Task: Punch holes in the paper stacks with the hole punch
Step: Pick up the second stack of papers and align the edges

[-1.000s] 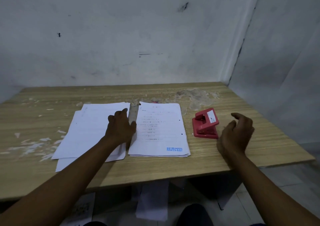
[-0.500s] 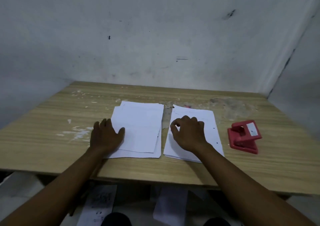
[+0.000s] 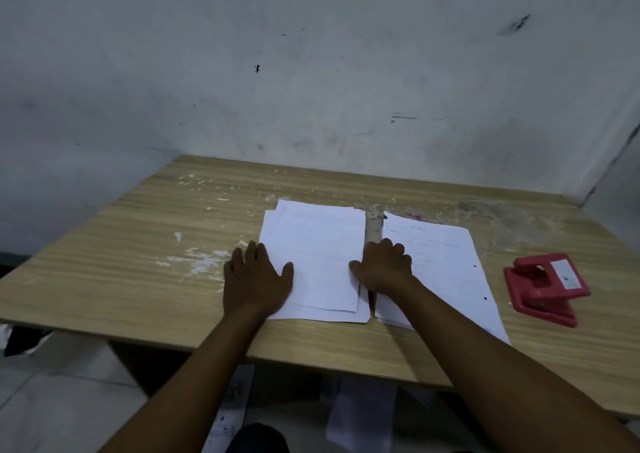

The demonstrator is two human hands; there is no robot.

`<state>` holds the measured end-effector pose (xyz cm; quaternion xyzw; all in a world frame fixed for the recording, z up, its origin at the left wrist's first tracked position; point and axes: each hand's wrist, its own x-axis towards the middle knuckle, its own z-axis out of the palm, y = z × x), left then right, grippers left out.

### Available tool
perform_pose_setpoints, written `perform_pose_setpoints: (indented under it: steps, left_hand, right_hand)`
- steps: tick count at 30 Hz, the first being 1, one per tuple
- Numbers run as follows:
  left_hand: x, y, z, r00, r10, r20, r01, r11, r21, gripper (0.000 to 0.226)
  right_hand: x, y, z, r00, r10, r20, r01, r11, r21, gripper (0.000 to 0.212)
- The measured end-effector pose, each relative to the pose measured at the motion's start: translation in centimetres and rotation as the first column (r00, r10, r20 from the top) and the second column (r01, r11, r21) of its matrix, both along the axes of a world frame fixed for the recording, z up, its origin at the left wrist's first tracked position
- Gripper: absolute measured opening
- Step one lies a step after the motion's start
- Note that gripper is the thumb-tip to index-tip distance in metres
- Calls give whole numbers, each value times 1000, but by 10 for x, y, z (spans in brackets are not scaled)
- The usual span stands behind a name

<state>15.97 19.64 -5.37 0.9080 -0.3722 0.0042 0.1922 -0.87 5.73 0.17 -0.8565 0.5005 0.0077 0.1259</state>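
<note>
We find the left hand (image 3: 254, 277) flat on the left stack's (image 3: 317, 256) edge, the right hand's (image 3: 384, 267) fingers curled at its right edge, apparently squaring it, gripping nothing evident; the punch (image 3: 545, 288) sits idle, far right on the tabletop (image 3: 138, 244).

- A wooden table (image 3: 131, 244) with a pale grain is seen, its top marked by white scuffed patches (image 3: 204, 262) toward its left side
- A grey, crusted stain (image 3: 502, 220) is spread over the table's far right corner
- A whitish wall (image 3: 311, 71) is set directly behind the table, and small dark marks (image 3: 257, 68) are scattered over it
- A second wall (image 3: 623, 189) is met at a corner behind the table's right end
- Loose printed sheets (image 3: 228, 407) are seen on the floor below the table's near edge
- A light tiled floor (image 3: 52, 400) is shown under the table's left end
</note>
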Motion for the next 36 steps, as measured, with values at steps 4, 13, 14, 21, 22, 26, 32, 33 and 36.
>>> perform_pose_setpoints:
  steps: [4, 13, 14, 21, 22, 26, 32, 33, 36]
  left_hand:
    - [3, 2, 0, 999, -22, -40, 23, 1000, 15, 92]
    - [6, 2, 4, 994, -41, -102, 46, 998, 43, 116]
    - [6, 3, 4, 993, -43, -109, 48, 998, 49, 117]
    - [6, 4, 2, 996, -56, -70, 61, 996, 70, 116]
    - [5, 3, 2, 996, -58, -60, 62, 995, 77, 116]
    - [3, 2, -1, 998, -54, -40, 57, 995, 76, 114]
    - [2, 0, -3, 999, -42, -28, 44, 997, 69, 110]
    - [1, 1, -3, 999, -43, -27, 45, 997, 67, 110]
    - [1, 1, -2, 998, -46, -35, 48, 997, 68, 108]
  right_hand:
    - [-2, -12, 0, 998, -49, 41, 45, 995, 93, 53]
    - [11, -18, 5, 980, -124, 156, 89, 972, 217, 31]
    - [13, -17, 8, 981, -120, 150, 85, 971, 221, 30]
    - [23, -13, 16, 984, -117, 138, 81, 968, 238, 28]
    - [26, -14, 17, 981, -117, 158, 71, 961, 268, 26]
    - [33, -13, 18, 983, -90, 158, 43, 960, 278, 33]
    - [40, -15, 16, 959, -151, 239, 70, 946, 318, 32]
    - [40, -17, 15, 946, -177, 272, 73, 932, 354, 35]
    - [39, -17, 10, 872, -315, 374, 95, 859, 503, 39]
